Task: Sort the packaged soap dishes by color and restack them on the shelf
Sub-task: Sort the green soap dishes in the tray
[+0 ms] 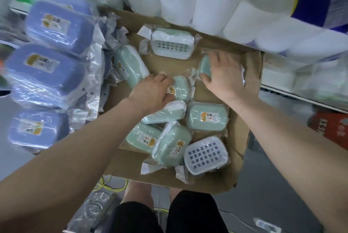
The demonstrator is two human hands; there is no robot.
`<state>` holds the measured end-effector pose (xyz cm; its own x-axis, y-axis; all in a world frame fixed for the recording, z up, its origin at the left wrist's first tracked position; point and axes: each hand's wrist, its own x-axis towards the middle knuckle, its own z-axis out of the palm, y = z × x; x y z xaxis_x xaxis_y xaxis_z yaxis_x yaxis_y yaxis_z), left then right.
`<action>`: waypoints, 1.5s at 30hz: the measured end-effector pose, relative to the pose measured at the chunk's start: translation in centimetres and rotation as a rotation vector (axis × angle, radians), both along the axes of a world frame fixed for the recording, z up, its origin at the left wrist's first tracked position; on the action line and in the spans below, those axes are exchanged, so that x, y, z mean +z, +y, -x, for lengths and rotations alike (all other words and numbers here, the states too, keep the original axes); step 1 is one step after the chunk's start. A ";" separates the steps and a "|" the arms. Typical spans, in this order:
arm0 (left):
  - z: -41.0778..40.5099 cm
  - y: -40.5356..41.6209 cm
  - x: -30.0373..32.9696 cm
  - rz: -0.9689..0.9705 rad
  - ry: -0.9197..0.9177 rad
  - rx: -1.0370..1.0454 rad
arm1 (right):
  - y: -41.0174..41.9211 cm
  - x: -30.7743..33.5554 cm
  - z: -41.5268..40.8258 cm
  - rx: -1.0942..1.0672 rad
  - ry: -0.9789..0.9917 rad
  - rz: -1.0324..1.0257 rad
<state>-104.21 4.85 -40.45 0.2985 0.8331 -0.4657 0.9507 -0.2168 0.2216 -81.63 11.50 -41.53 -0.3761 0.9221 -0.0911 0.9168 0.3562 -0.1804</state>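
Your left hand [154, 91] curled over one green soap dish [180, 87] in the cardboard box [243, 138] while your right hand [220, 74] clasped another just beyond it, and those light, stiff dishes in slippery wrap probably wanted holding by their long sides.
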 end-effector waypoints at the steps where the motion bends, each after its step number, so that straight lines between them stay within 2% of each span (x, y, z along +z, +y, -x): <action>1: 0.1 -0.2 0.1 -0.010 0.008 0.005 | 0.1 0.5 1.2 0.052 0.064 -0.077; 3: 0.4 -0.9 0.2 -0.034 0.029 0.010 | 0.5 1.1 3.7 0.150 0.105 -0.097; 5: 0.8 -1.5 0.1 -0.048 0.055 0.015 | 1.2 1.1 6.2 0.201 0.070 -0.019; 9: 1.3 -2.4 0.5 -0.050 0.035 0.057 | 2.4 0.2 8.2 0.110 -0.015 0.031; 12: 1.5 -3.1 1.0 -0.042 0.005 0.090 | 2.0 0.6 8.1 0.030 -0.002 0.044; 16: 1.8 -3.7 1.7 0.004 -0.023 0.117 | 1.1 0.7 6.6 0.102 -0.105 0.086; 26: 3.0 -5.4 1.5 0.059 -0.034 0.117 | 1.4 0.7 6.8 0.089 0.067 0.551; 28: 3.1 -6.0 1.6 0.017 -0.059 0.128 | 1.1 1.0 6.8 0.080 0.077 0.483; 31: 2.8 -7.0 1.9 -0.099 -0.116 0.155 | -0.2 2.1 5.5 0.062 0.116 0.260; 33: 2.7 -7.2 2.0 -0.056 -0.091 0.133 | -0.9 3.1 3.4 0.028 0.108 0.104; 36: 2.4 -7.1 1.9 0.065 -0.054 0.154 | -1.4 3.8 -0.2 -0.014 -0.051 -0.067; 38: 2.1 -6.9 2.0 0.064 -0.051 0.164 | -1.6 3.0 -2.1 -0.016 -0.150 -0.054; 42: 1.8 -5.9 2.2 -0.021 -0.067 0.165 | -2.2 1.6 -3.2 -0.085 -0.209 0.119; 45: 2.0 -4.8 2.2 -0.087 -0.117 0.212 | -4.3 2.8 -2.2 -0.076 -0.170 -0.030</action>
